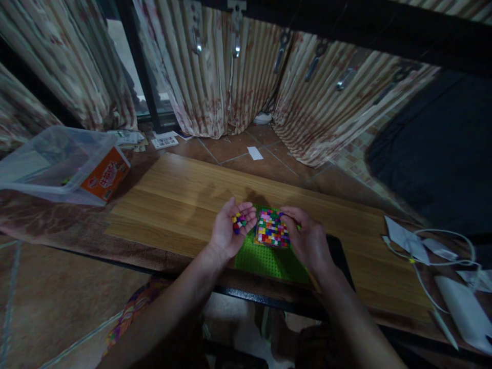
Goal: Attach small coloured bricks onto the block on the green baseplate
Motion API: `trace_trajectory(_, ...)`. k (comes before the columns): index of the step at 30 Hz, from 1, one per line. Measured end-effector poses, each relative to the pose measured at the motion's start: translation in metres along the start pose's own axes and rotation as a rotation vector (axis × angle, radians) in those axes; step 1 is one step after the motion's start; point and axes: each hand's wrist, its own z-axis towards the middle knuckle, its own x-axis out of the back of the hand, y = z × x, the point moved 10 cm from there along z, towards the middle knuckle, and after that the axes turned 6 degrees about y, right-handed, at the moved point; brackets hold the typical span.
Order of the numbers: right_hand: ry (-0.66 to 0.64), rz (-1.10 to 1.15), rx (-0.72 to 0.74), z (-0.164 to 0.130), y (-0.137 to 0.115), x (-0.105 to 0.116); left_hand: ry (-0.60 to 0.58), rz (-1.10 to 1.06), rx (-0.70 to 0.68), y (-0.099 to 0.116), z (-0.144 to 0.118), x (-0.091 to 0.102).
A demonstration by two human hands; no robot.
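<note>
Fingers of my left hand point(230, 230) curl loosely upward, palm cupping small glossy coloured bricks point(239, 222). My right hand point(305, 237) bends its fingers point(287, 217) onto the multicoloured studded mosaic point(272, 228), a square block on the green studded baseplate point(269, 261) upon the smooth wood-grain worktop point(172, 200).

A low wooden table point(184, 200) sits in dim light on a brown tiled floor point(238, 146), with striped, floral curtains point(230, 77) hanging behind it over a dark-framed window point(134, 66), a clear plastic bin point(57, 164) at its left end and white cables point(430, 251) at its right.
</note>
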Motion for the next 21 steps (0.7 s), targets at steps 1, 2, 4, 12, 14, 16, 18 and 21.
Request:
trace_trajectory(1, -0.003, 0.005, -0.004, 0.000, 0.000, -0.001, 0.006, 0.006, 0.003, -0.001, 0.000, 0.001)
trace_trajectory(2, -0.008, 0.008, -0.011, -0.001, 0.001, -0.001, 0.013, 0.011, 0.006, -0.001, 0.001, 0.001)
trace_trajectory(4, -0.022, 0.006, -0.016, -0.001, 0.002, -0.002, 0.030, 0.023, 0.013, -0.003, 0.001, 0.003)
trace_trajectory(12, -0.028, -0.060, 0.168, -0.002, -0.015, -0.007, 0.062, 0.066, 0.053, -0.010, 0.003, 0.006)
trace_trajectory(14, -0.037, -0.098, 0.198, -0.002, -0.014, -0.012, 0.062, 0.070, 0.050, -0.010, 0.003, 0.006)
trace_trajectory(16, -0.038, -0.137, 0.219, -0.002, -0.012, -0.016, 0.061, 0.073, 0.045, -0.009, 0.003, 0.006)
trace_trajectory(18, -0.027, -0.160, 0.229, -0.002, -0.010, -0.018, 0.064, 0.073, 0.042, -0.009, 0.003, 0.007)
trace_trajectory(21, -0.005, -0.133, 0.219, -0.001, -0.008, -0.018, 0.069, 0.075, 0.039, -0.009, 0.002, 0.007)
